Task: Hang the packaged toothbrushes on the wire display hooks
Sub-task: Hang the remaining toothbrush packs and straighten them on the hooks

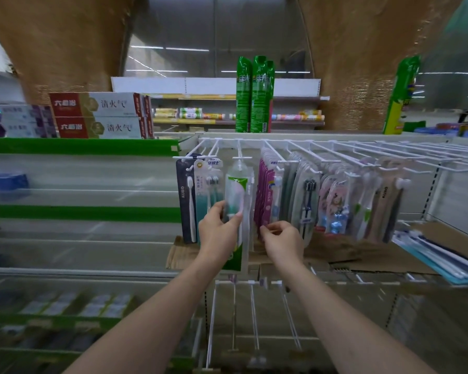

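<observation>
item: green-and-clear toothbrush pack (pixel 235 211), pinched in left hand (pixel 219 231), top at wire hook (pixel 241 158), seemingly being threaded on; right hand (pixel 283 240) fingers purple packs (pixel 265 195) alongside; next: seat pack, release.

Looked like a supermarket aisle: white wire display hooks (pixel 322 155) crowded with packaged toothbrushes (pixel 305 201), boxed toothpaste (pixel 100 114) on green-edged shelves (pixel 81 147), further stocked shelving (pixel 227 109) behind.
</observation>
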The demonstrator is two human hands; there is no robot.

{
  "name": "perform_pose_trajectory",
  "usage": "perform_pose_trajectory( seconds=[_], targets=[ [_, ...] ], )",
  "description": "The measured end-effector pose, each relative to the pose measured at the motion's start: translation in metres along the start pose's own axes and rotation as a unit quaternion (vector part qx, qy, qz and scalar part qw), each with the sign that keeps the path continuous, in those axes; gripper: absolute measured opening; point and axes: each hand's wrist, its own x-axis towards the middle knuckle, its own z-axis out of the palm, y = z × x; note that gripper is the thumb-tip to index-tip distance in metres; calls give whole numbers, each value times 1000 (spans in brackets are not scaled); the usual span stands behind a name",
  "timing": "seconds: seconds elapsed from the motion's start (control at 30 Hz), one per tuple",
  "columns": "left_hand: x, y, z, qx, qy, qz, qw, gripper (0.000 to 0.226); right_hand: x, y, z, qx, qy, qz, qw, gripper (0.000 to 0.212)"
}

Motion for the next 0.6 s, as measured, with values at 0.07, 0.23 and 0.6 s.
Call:
perform_pose_trajectory(
  seconds=[0.07, 0.23, 0.6],
  targets=[
    [2, -2, 2, -1, 2, -3, 1000, 48, 2, 4, 1, 2, -4, -2, 1000, 10],
    [11, -2, 8, 1, 16, -6, 1000, 48, 7, 8, 4, 11, -13, -2, 1000, 8],
    [37, -19, 30, 87, 57, -6, 995, 29, 30, 13, 13, -16, -27, -20, 999, 10]
  ],
)
